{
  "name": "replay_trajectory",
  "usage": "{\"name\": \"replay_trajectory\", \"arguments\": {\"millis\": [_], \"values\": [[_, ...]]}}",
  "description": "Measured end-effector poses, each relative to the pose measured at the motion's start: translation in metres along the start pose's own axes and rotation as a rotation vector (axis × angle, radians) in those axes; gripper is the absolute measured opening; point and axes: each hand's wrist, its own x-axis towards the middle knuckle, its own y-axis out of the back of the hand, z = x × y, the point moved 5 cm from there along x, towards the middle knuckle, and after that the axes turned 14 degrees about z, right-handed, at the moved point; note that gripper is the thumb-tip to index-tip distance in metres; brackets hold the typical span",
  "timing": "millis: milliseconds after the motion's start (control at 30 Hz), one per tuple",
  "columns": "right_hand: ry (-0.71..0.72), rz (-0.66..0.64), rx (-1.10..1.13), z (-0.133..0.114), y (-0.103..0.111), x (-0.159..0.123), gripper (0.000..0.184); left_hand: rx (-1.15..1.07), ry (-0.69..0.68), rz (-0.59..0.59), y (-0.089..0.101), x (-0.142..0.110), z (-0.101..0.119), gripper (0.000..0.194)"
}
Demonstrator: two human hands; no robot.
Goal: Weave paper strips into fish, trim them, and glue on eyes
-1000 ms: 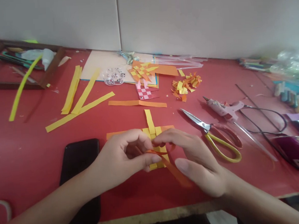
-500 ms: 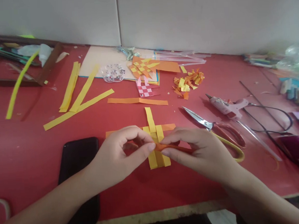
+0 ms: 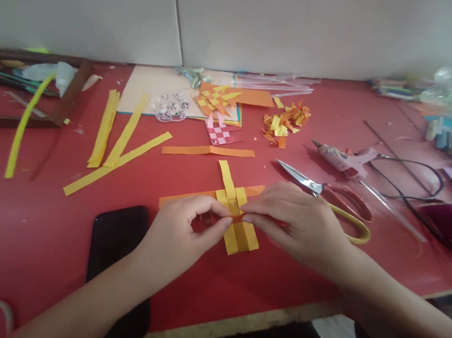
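Between my two hands a short piece of an orange paper strip point(image 3: 237, 218) shows, pinched from both sides. My left hand point(image 3: 193, 224) is closed on it with thumb and forefinger; my right hand point(image 3: 293, 216) grips it just to the right the same way. The strip's ends are hidden by my fingers. Beneath it lie upright yellow paper strips point(image 3: 231, 242), crossed near the top by another orange strip point(image 3: 182, 198). One yellow strip point(image 3: 225, 174) sticks up beyond the crossing. A loose orange strip point(image 3: 209, 149) lies farther back.
Scissors point(image 3: 322, 188) and a glue gun point(image 3: 344, 159) lie to the right, a black phone point(image 3: 118, 247) by my left forearm. Behind are yellow strips point(image 3: 104, 130), woven paper fish point(image 3: 220, 135), paper scraps point(image 3: 284, 124), googly eyes point(image 3: 171, 108) and a wooden frame point(image 3: 60, 115).
My right hand, apart from the strip a second ago, has closed on it beside my left. The orange strip, which hung down to the right, is now held level across the yellow strips.
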Motion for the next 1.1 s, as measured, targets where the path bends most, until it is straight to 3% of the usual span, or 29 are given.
{"name": "replay_trajectory", "arguments": {"millis": [333,533,667,833,1100], "values": [[-0.026,-0.018,0.086,-0.005,-0.002,0.002,0.005,0.025,-0.057,0.02,0.002,-0.002,0.007,0.008],[-0.222,-0.056,0.11,0.011,-0.01,0.004,0.01,0.177,-0.151,0.104,0.007,-0.002,0.005,0.003],[-0.302,-0.059,0.116,0.024,-0.013,0.01,0.011,0.344,-0.27,0.188,0.012,0.0,0.0,0.012],[-0.394,-0.19,0.168,0.029,-0.024,0.013,0.012,0.403,-0.325,0.13,0.005,-0.001,-0.006,0.022],[-0.617,-0.232,0.262,0.037,-0.038,0.011,0.008,0.379,-0.271,0.102,-0.001,-0.002,-0.007,0.018]]}}
